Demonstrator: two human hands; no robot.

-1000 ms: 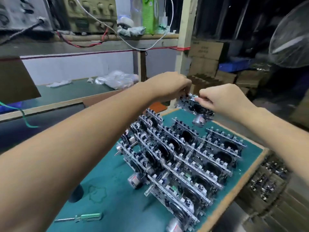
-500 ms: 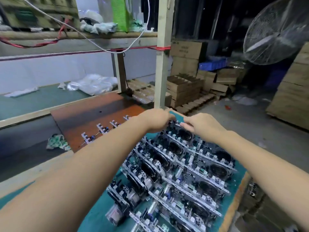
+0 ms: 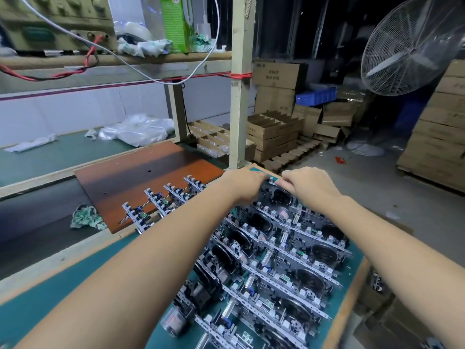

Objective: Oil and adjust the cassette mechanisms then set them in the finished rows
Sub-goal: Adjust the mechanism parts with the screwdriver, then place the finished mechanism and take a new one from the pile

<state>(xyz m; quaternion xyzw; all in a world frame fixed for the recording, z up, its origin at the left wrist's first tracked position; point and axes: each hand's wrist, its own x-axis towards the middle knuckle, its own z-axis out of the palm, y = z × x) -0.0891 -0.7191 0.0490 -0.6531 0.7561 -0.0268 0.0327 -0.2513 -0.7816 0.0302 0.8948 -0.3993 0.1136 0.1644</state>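
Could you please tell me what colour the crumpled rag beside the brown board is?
The rag is green and white, patterned; the head view shows it.

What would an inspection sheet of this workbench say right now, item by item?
Surface: green mat on the bench; brown board behind it.
Job's things: cassette mechanisms in rows on the mat; a few more on the board.
Clutter: crumpled rag, plastic bags.
Hands: left hand and right hand grip the farthest mechanism.
Cables: white cable, red wires.
Surroundings: fan, cardboard boxes.
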